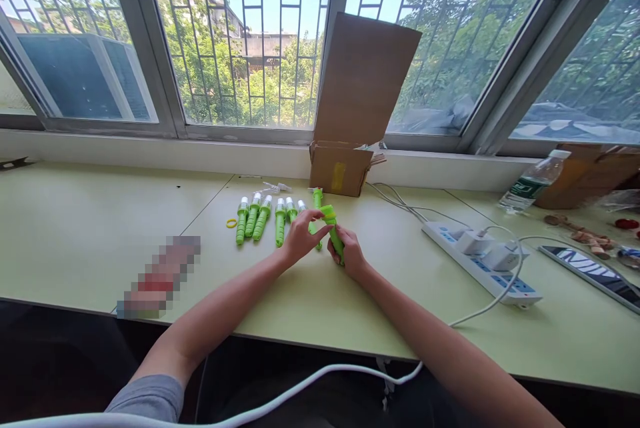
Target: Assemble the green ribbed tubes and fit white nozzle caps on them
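My right hand is wrapped round the ridged body of a bright green handle-like tube, tilted above the table. Thumb and fingers of my left hand close at its wider upper end, a lighter green collar-like piece. My fingers hide part of the tube. Left of my hands lie several similar green tubes with white tips, side by side. Another green tube lies just behind my hands, partly covered. A small yellow ring rests at the left end of the row.
An open cardboard box stands against the window sill, with clear plastic bits nearby. To the right are a power strip with plugs and cables, a phone and a leaning water bottle. A pixelated patch covers something at left.
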`<act>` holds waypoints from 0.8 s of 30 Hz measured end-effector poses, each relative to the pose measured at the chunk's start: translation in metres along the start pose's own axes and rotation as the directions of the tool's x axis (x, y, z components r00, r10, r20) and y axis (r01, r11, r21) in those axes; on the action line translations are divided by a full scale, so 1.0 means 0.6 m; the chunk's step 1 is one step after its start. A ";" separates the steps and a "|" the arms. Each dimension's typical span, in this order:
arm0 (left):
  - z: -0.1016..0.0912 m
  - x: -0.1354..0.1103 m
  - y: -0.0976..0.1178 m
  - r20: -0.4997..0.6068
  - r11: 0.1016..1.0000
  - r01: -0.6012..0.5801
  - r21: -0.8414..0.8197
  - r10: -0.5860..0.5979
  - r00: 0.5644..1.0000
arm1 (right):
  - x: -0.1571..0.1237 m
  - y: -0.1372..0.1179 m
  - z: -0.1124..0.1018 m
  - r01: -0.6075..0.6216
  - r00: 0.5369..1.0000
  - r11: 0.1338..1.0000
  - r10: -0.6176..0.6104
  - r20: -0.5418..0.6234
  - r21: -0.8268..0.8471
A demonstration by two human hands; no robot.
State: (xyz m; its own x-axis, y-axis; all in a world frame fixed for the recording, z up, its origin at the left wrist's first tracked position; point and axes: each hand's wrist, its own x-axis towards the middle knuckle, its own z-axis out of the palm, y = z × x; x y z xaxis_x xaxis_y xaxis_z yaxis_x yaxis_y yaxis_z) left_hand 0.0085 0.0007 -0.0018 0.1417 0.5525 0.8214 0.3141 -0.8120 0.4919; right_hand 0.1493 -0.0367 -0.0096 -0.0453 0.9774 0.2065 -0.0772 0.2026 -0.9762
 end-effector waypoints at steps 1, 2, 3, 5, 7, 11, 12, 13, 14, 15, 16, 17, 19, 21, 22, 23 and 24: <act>0.000 0.000 0.000 0.001 1.000 0.001 -0.001 -0.001 1.000 | 0.000 -0.001 0.000 -0.006 1.000 1.000 0.006 0.005 0.002; 0.000 0.000 0.000 0.000 1.000 0.002 -0.003 -0.002 1.000 | 0.000 -0.001 -0.001 -0.013 1.000 1.000 0.013 0.009 0.003; 0.001 0.000 -0.001 0.000 1.000 0.002 -0.005 -0.002 1.000 | 0.000 -0.001 -0.001 -0.018 1.000 1.000 0.018 0.010 0.004; 0.002 -0.001 -0.002 0.000 1.000 0.003 -0.009 -0.003 1.000 | 0.000 -0.001 -0.001 -0.023 1.000 1.000 0.023 0.012 0.007; 0.003 -0.001 -0.004 0.001 1.000 0.005 -0.007 -0.005 1.000 | 0.001 0.000 -0.001 -0.019 1.000 1.000 0.019 0.004 0.006; 0.001 -0.002 -0.006 0.011 0.999 -0.005 0.052 0.005 1.000 | 0.001 0.001 0.001 -0.009 1.000 1.000 0.009 -0.017 0.004; 0.000 -0.002 -0.006 0.015 0.997 -0.013 0.076 0.012 1.000 | 0.002 0.000 0.002 -0.010 1.000 1.000 0.010 -0.017 0.003; -0.002 -0.002 -0.006 0.018 0.995 -0.020 0.100 0.018 1.000 | 0.002 0.000 0.002 -0.011 1.000 1.000 0.011 -0.017 0.001; -0.003 -0.002 -0.005 0.017 0.992 -0.025 0.121 0.023 1.000 | 0.003 0.000 0.002 -0.014 1.000 1.000 0.014 -0.020 -0.004; -0.005 -0.001 -0.005 0.010 0.990 -0.027 0.138 0.025 1.000 | 0.004 0.000 0.002 -0.018 1.000 1.000 0.018 -0.024 -0.009; -0.006 0.000 -0.005 0.000 0.988 -0.026 0.150 0.027 1.000 | 0.004 -0.001 0.002 -0.022 0.999 1.000 0.022 -0.030 -0.014; -0.007 0.001 -0.005 -0.011 0.987 -0.025 0.160 0.027 1.000 | 0.005 -0.001 0.001 -0.027 0.999 1.000 0.026 -0.035 -0.016; -0.010 0.004 -0.007 -0.033 0.985 -0.017 0.172 0.022 0.999 | 0.007 -0.001 0.001 -0.036 0.998 0.999 0.035 -0.046 -0.017; -0.012 0.008 -0.011 -0.055 0.986 0.019 0.165 -0.010 0.998 | 0.009 0.000 0.000 -0.044 0.997 0.999 0.043 -0.057 -0.016; -0.012 0.009 -0.013 -0.069 0.989 0.051 0.142 -0.042 0.997 | 0.010 0.001 -0.001 -0.048 0.997 0.999 0.047 -0.060 -0.016; -0.013 0.011 -0.015 -0.080 0.990 0.091 0.104 -0.082 0.993 | 0.010 0.002 -0.001 -0.051 0.997 0.999 0.050 -0.062 -0.018; -0.013 0.013 -0.017 -0.085 0.990 0.134 0.051 -0.130 0.988 | 0.011 0.003 -0.001 -0.052 0.997 0.998 0.051 -0.064 -0.020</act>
State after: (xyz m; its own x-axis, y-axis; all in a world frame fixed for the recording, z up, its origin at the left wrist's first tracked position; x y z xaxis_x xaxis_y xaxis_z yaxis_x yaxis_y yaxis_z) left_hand -0.0010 0.0120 0.0017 0.0198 0.6351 0.7722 0.3774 -0.7200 0.5825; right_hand 0.1494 -0.0300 -0.0098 0.0146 0.9883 0.1520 -0.0551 0.1525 -0.9868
